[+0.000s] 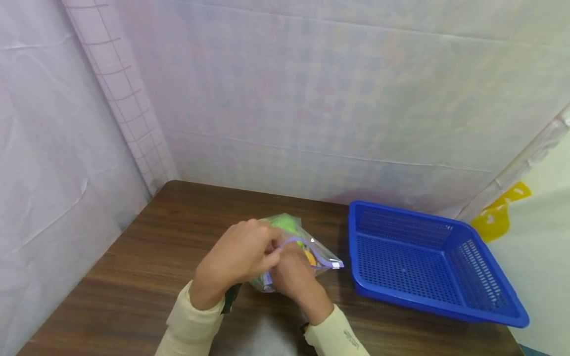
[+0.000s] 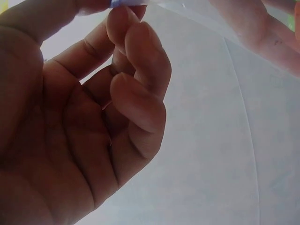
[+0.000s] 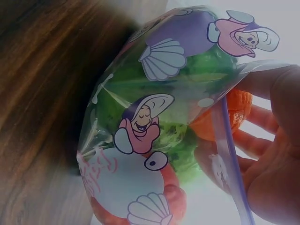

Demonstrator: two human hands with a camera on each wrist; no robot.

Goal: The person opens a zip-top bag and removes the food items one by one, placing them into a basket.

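Observation:
A clear printed zip bag point(image 1: 311, 242) with a purple edge stands on the brown table, holding green and red items point(image 3: 176, 197). My left hand point(image 1: 242, 252) pinches the bag's purple edge between thumb and index finger; in the left wrist view its other fingers point(image 2: 140, 108) curl loosely. My right hand point(image 1: 294, 269) reaches into the bag's mouth, its fingers around an orange item point(image 3: 239, 110) just inside the opening. The white slider point(image 1: 336, 265) sits at the right end of the purple edge.
A blue perforated basket point(image 1: 401, 291) stands to the right of the bag on the brown table point(image 1: 147, 267). Pale patterned cloth point(image 1: 311, 99) hangs behind and at the left. A yellow shape point(image 1: 494, 222) shows on the right side.

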